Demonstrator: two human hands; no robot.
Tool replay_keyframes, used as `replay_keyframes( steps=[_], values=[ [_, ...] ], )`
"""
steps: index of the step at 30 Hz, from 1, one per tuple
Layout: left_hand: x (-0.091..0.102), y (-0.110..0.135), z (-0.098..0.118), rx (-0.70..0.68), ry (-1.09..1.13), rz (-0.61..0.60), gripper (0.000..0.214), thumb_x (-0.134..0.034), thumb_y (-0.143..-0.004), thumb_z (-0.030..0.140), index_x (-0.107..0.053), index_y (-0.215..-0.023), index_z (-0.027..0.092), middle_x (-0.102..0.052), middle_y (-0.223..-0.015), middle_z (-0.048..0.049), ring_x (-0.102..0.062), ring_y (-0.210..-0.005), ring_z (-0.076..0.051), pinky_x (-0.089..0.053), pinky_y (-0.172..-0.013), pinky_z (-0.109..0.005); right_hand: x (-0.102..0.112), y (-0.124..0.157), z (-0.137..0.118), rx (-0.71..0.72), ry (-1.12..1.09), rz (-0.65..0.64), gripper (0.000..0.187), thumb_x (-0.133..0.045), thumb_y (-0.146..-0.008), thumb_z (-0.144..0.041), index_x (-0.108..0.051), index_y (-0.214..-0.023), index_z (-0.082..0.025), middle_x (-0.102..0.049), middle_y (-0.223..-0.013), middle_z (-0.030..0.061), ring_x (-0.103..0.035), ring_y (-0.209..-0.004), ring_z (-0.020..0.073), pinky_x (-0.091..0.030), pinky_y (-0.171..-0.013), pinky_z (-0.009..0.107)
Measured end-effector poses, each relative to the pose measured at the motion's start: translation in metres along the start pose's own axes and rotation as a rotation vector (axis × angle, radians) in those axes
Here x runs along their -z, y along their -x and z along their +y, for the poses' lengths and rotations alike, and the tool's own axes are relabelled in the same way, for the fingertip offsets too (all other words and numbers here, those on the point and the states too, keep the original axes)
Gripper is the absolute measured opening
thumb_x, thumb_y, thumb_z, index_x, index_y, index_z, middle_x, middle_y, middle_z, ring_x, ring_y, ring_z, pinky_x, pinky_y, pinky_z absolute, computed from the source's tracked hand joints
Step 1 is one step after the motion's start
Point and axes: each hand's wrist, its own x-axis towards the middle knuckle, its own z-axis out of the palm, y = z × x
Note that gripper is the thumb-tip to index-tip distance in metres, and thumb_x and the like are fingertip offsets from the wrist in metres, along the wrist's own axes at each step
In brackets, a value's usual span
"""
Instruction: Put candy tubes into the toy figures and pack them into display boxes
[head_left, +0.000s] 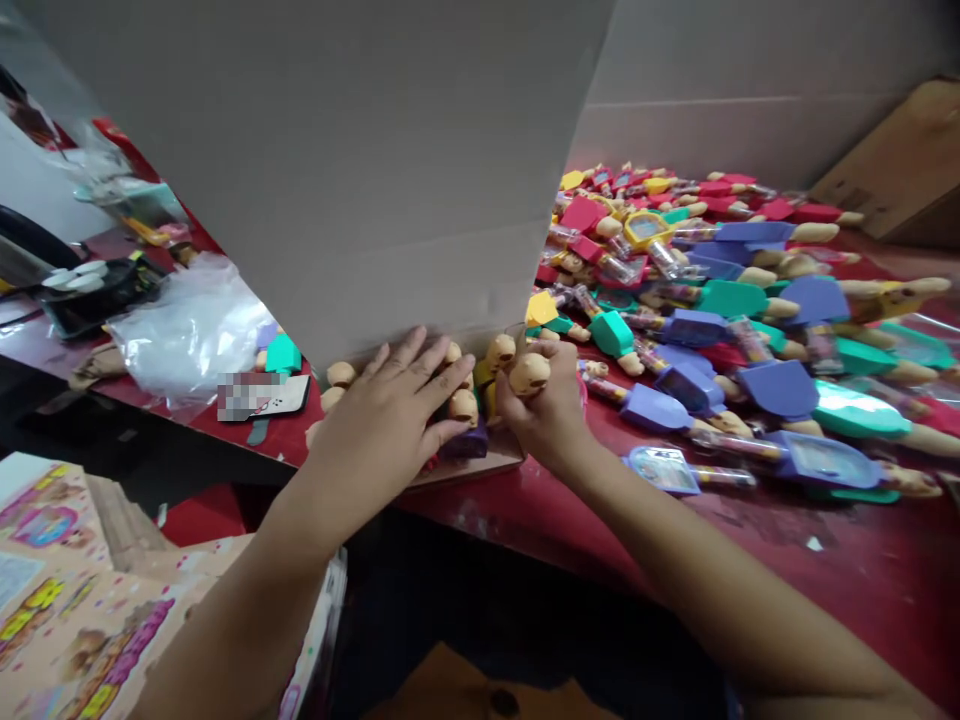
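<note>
My left hand (390, 410) lies flat with fingers spread on a cluster of small toys with tan round heads (463, 405), right below the lower edge of a large grey cardboard flap (360, 170). My right hand (541, 400) is closed around one of those toys, whose tan head (529, 373) sticks up above the fist. Both hands rest near the front edge of the red table (825, 570), on a thin cardboard sheet (480, 468).
A big heap of colourful toys (720, 300) in purple, teal, red and yellow covers the table's right side. A clear plastic bag (187, 335) and a black tray (105, 290) lie left. Printed pink cartons (67, 570) stand at bottom left. A brown box (907, 165) is at far right.
</note>
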Motion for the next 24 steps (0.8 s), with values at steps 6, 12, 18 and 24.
replay_keyframes(
  steps=[6, 12, 18, 24],
  values=[
    [-0.004, 0.003, -0.006, -0.034, 0.009, 0.045, 0.05, -0.048, -0.088, 0.035, -0.038, -0.135, 0.019, -0.038, -0.142, -0.0053, -0.027, -0.134, -0.027, -0.027, -0.108, -0.046, -0.019, 0.016, 0.004, 0.203, 0.248, 0.13, 0.029, -0.051, -0.077, -0.021, -0.03, -0.098, -0.022, -0.042, -0.086, 0.0053, -0.044, -0.077, 0.021, -0.041, -0.066, 0.037],
    [-0.006, 0.004, -0.006, -0.009, 0.036, 0.088, 0.051, -0.049, -0.087, 0.035, -0.039, -0.134, 0.02, -0.041, -0.14, -0.0063, -0.029, -0.133, -0.027, -0.03, -0.106, -0.048, -0.001, -0.017, 0.05, -0.031, 0.096, -0.147, 0.019, -0.035, -0.085, -0.024, -0.035, -0.103, -0.022, -0.044, -0.096, 0.0064, -0.047, -0.086, 0.019, -0.042, -0.077, 0.037],
    [-0.006, 0.0, -0.01, -0.013, -0.006, 0.062, 0.052, -0.05, -0.086, 0.035, -0.039, -0.134, 0.018, -0.04, -0.14, -0.0096, -0.031, -0.132, -0.029, -0.034, -0.104, -0.051, -0.014, -0.07, 0.113, -0.121, 0.073, -0.217, 0.017, -0.061, -0.064, -0.024, -0.054, -0.079, -0.018, -0.053, -0.101, 0.0125, -0.045, -0.102, 0.0299, -0.033, -0.087, 0.051],
    [-0.003, 0.021, 0.008, -0.021, 0.0, 0.44, 0.04, -0.054, -0.084, 0.025, -0.047, -0.123, 0.02, -0.047, -0.134, -0.0123, -0.032, -0.132, -0.03, -0.033, -0.103, -0.055, 0.015, -0.073, 0.087, -0.118, -0.115, -0.044, 0.014, -0.048, -0.077, -0.033, -0.046, -0.07, -0.021, -0.056, -0.084, 0.0076, -0.053, -0.086, 0.0231, -0.041, -0.084, 0.045]
  ],
)
